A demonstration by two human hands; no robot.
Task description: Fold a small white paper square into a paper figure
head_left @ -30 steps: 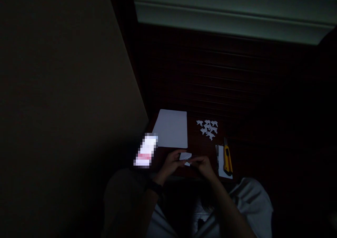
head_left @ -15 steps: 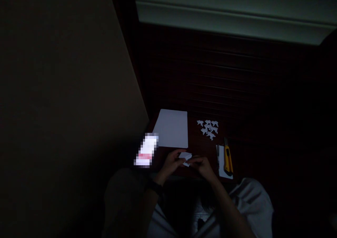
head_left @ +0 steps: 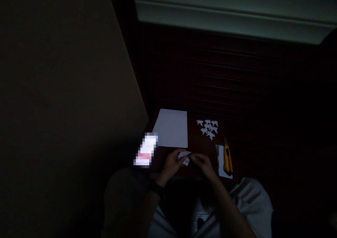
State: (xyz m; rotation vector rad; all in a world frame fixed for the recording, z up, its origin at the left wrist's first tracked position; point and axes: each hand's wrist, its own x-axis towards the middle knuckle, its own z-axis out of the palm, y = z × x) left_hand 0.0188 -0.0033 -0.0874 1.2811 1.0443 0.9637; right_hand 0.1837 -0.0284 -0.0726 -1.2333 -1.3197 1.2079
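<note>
A small piece of folded white paper [head_left: 185, 155] is between my hands, above the near edge of the dark table. My left hand [head_left: 172, 163], with a dark band on its wrist, grips the paper from the left, the thumb across it. At the paper's right tip, the thumb and index finger of my right hand [head_left: 202, 163] are pinched together; the exact contact is hard to see in the dim light. Several small folded white paper figures [head_left: 207, 127] lie in a cluster beyond my right hand. To its right, a yellow utility knife [head_left: 228, 160] rests on white paper [head_left: 221, 164].
A large white sheet [head_left: 172, 127] lies at the table's back left. A lit phone [head_left: 146, 150], its screen blurred, is by the left edge. A wall [head_left: 79, 90] rises on the left, with dark slatted panelling behind the table. My knees flank the near side.
My right hand's fingers have shifted slightly right, from over the folded paper to its right tip. The paper has turned a little in my left hand. Nothing else on the table has moved.
</note>
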